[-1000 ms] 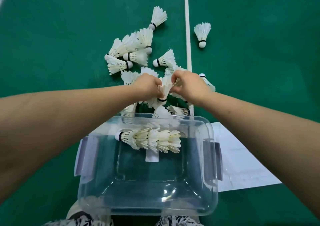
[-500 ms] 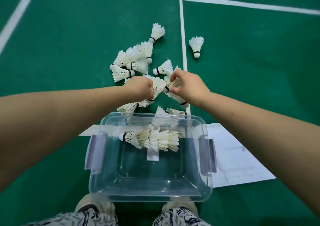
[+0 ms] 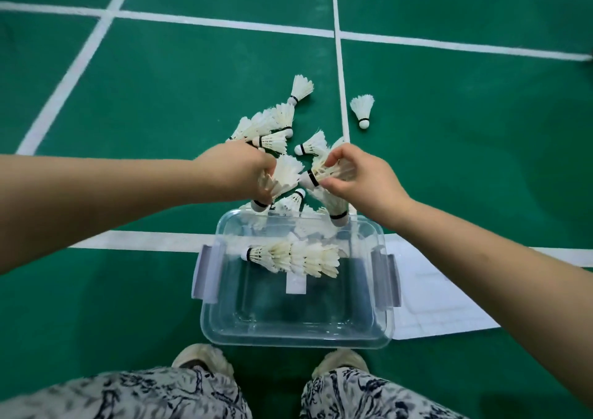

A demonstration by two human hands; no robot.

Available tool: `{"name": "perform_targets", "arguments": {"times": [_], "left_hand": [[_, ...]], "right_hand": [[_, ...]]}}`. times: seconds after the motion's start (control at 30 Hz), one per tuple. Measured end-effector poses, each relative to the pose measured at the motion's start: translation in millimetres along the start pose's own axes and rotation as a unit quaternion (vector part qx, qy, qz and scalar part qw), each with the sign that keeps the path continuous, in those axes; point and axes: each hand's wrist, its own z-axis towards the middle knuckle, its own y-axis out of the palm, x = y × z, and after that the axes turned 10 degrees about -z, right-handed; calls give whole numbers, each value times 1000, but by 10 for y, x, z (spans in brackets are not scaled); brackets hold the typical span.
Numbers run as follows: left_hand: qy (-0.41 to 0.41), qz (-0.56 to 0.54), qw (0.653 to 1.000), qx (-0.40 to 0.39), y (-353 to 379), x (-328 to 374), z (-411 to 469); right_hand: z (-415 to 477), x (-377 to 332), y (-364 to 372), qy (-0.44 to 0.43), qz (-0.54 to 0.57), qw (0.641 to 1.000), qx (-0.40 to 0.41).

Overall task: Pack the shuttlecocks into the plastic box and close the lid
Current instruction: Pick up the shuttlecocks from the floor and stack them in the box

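A clear plastic box [image 3: 383, 328] with grey side clips stands open on the green floor before my feet. A nested row of white shuttlecocks [image 3: 298, 256] lies inside along its far wall. Beyond the box a pile of loose shuttlecocks [image 3: 272, 126] lies on the floor. My left hand [image 3: 237, 174] is closed around a shuttlecock [image 3: 287, 174], feathers pointing right. My right hand [image 3: 356, 178] grips another shuttlecock [image 3: 309, 178] by its feathers, cork aimed left at the first one. Both hands hover just past the box's far rim.
A single shuttlecock [image 3: 362, 109] lies apart to the right of a white court line [image 3: 340, 81]. A flat translucent sheet, possibly the lid [image 3: 430, 303], lies on the floor right of the box. My shoes [image 3: 205, 359] stand just behind the box.
The view has pulled back and tilted up. My hands have each lifted a shuttlecock off the pile and now hold them slightly apart, cork facing feathers.
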Motion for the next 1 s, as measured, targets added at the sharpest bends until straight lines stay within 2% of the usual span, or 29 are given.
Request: {"name": "perform_targets", "arguments": {"times": [0.27,0.47,0.73,1.0], "left_hand": [[7,63,997,-35,229,18,-428],[35,25,999,8,433,147,-449],[42,-51,998,-20,579,20,-482],[36,-77,996,-7,633,-3,-462]], "right_hand": [[-329,-109,-32,-34,-32,999,-25],[-432,-237,201,-135,-119,977,-114],[-439,-152,175,-163,-157,955,-193],[-412,-147,195,-186,-264,926,-194]]}}
